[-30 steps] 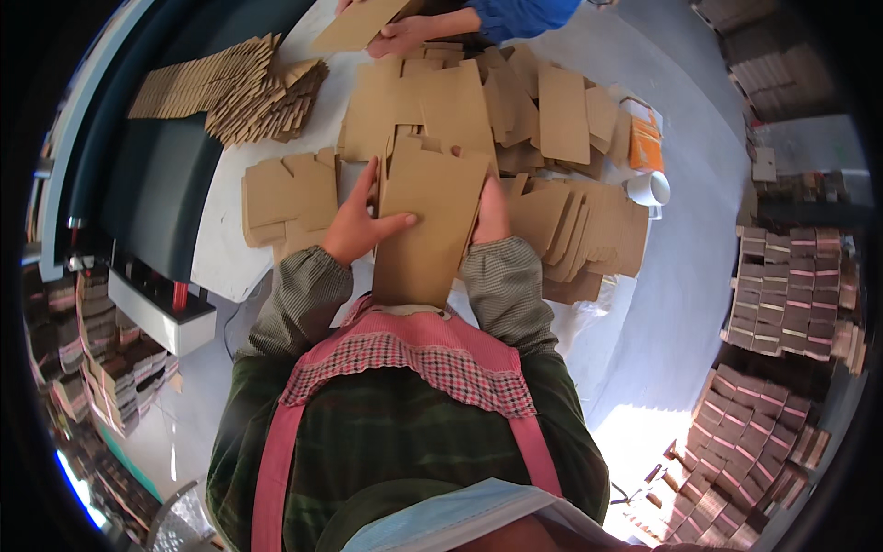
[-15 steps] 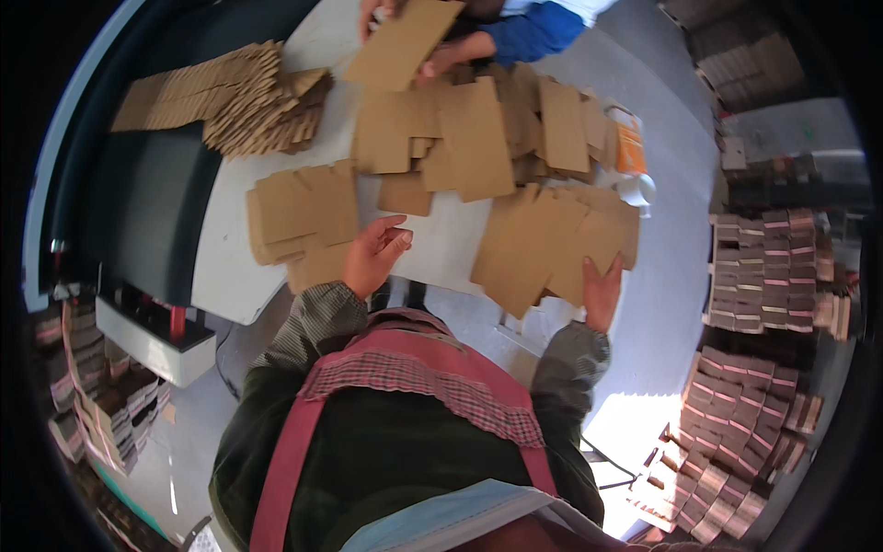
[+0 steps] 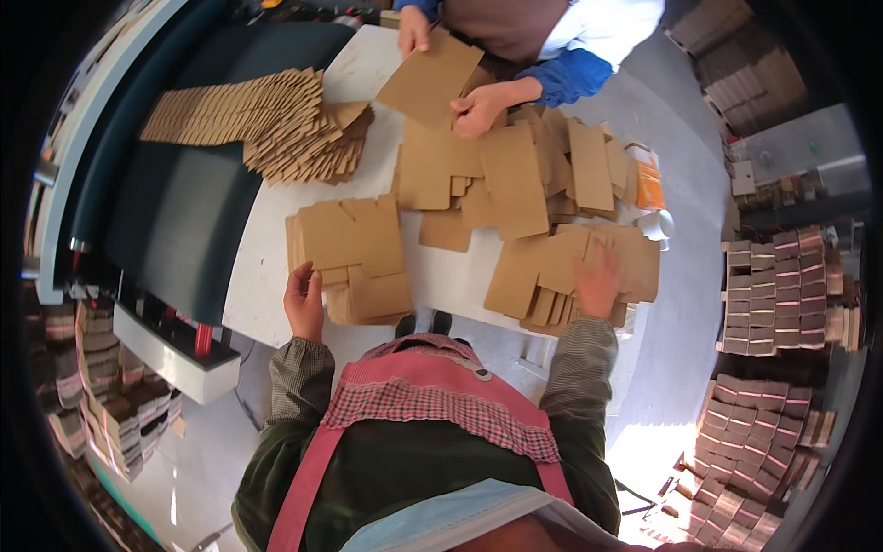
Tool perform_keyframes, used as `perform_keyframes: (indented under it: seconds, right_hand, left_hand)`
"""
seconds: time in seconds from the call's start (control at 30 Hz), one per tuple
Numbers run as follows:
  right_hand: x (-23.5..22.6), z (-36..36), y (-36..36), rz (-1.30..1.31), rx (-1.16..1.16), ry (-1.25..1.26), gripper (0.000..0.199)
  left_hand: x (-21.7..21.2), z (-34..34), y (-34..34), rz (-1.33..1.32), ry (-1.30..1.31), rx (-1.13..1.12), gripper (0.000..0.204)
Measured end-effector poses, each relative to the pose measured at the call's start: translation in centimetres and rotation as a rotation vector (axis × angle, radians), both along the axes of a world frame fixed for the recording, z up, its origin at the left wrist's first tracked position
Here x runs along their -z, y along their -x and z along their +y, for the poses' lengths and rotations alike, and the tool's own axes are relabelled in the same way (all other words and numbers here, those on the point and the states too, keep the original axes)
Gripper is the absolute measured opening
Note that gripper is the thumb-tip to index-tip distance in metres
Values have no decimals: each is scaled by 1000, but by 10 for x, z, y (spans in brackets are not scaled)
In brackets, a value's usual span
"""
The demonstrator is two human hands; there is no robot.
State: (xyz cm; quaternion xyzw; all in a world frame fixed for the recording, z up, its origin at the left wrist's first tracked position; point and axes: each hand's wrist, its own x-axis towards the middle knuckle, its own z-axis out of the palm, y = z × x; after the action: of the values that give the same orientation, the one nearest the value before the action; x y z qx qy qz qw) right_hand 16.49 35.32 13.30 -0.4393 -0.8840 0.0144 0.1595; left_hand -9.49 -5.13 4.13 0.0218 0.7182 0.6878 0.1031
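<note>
Left hand [image 3: 303,304] at near table edge, fingers loosely curled, open, gripping nothing; fingertips touch left edge of a stack of flat brown cardboard blanks [image 3: 354,253], which lies just right of and beyond the fingers. Right hand [image 3: 598,281] flat, fingers spread open, palm down on a second pile of cardboard blanks [image 3: 561,271]; pile spreads under the fingers and out to their left and right, nothing clasped. Both piles sit on the white table [image 3: 267,267]; bare strip of tabletop between the two hands.

Beyond the right fingers, a looser heap of overlapping blanks [image 3: 515,175] at table centre. Right of that heap, orange packet [image 3: 650,187] and a white cup-like thing [image 3: 658,224] near table's right edge.

Beyond the left fingers, fanned row of blanks [image 3: 248,115] runs from the dark conveyor belt [image 3: 175,212] onto the table.

Far side: another person's hands [image 3: 478,110] hold one tilted cardboard sheet [image 3: 430,81], one hand on each side, blue sleeve [image 3: 579,74] visible.

Right of the table, stacked boxes [image 3: 782,294] on the floor.
</note>
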Motion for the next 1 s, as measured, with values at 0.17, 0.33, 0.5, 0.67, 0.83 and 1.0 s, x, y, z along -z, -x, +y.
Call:
perform_keyframes:
  seconds: [0.17, 0.33, 0.5, 0.67, 0.83, 1.0]
  right_hand:
    - [-3, -21, 88, 323, -312, 332, 64]
    - [44, 10, 123, 182, -49, 315, 82]
    - [61, 51, 109, 405, 177, 748, 84]
    - [95, 102, 104, 513, 327, 958, 75]
    - [110, 136, 107, 549, 347, 1127, 65]
    - [104, 143, 109, 516, 370, 1229, 63]
  left_hand:
    - [-11, 44, 0, 8, -46, 174, 25]
    - [-20, 66, -19, -146, 6, 318, 28]
    - [-31, 113, -35, -480, -69, 503, 32]
    - [-3, 213, -32, -549, -80, 681, 43]
    - [20, 325, -40, -344, -90, 799, 51]
    - [1, 363, -46, -337, 172, 823, 50]
